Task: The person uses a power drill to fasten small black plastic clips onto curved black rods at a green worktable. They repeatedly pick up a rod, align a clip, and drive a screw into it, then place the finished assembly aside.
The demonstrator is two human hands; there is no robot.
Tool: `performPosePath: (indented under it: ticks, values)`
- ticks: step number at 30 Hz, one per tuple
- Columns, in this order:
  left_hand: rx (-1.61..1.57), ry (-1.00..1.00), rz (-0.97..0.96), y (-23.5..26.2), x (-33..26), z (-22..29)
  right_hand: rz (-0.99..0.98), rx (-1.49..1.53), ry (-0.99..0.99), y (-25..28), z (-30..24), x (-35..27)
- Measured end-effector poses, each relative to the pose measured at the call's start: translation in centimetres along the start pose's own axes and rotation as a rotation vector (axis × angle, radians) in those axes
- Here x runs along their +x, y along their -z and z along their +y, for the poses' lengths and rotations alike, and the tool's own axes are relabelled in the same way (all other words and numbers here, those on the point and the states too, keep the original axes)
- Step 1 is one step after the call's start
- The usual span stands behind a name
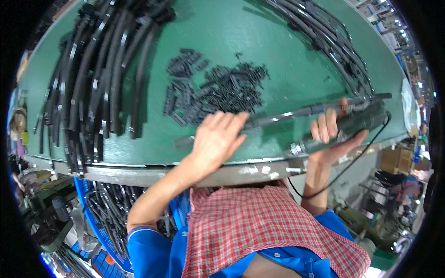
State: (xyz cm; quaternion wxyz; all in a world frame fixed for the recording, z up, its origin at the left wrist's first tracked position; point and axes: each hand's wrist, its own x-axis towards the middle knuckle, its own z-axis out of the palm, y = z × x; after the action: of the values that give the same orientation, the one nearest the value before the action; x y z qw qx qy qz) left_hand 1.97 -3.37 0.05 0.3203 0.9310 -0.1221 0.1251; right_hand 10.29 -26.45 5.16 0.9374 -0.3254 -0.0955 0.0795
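Observation:
A long thin black bar (282, 117) lies slantwise near the front edge of the green table, its right end farther from me. My left hand (219, 139) is closed over the bar toward its left end, palm down. In my right hand (327, 132) is a dark corded electric screwdriver (364, 119), its silver tip (295, 148) facing left. A fingertip of that hand reaches up to the bar; I cannot tell whether it presses on it. Just beyond my left hand lies a pile of small black plastic parts (234, 85), with flat black pieces (183, 99) along its left side.
Many long black bars (99, 69) are heaped at the left, some overhanging the table edge (125, 173). More bars (320, 30) lie at the far right. A blue basket (104, 238) of black parts stands below, at left. The tool's cord (357, 157) hangs past the edge.

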Motion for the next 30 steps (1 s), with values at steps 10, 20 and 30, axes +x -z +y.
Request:
performPosePath:
  ticks: [10,20,30]
  values:
    - [-0.124,0.459,0.401,12.0,1.6,-7.2,0.44,0.067,0.019,5.3,-0.7,-3.6]
    - [0.448,0.614,0.329,19.2,1.8,-18.0,0.574,0.23,-0.135,6.7,-2.1,-3.1]
    - [0.554,0.064,0.021,12.2,25.0,-9.6,0.607,0.392,-0.191,8.9,-2.2,-2.9]
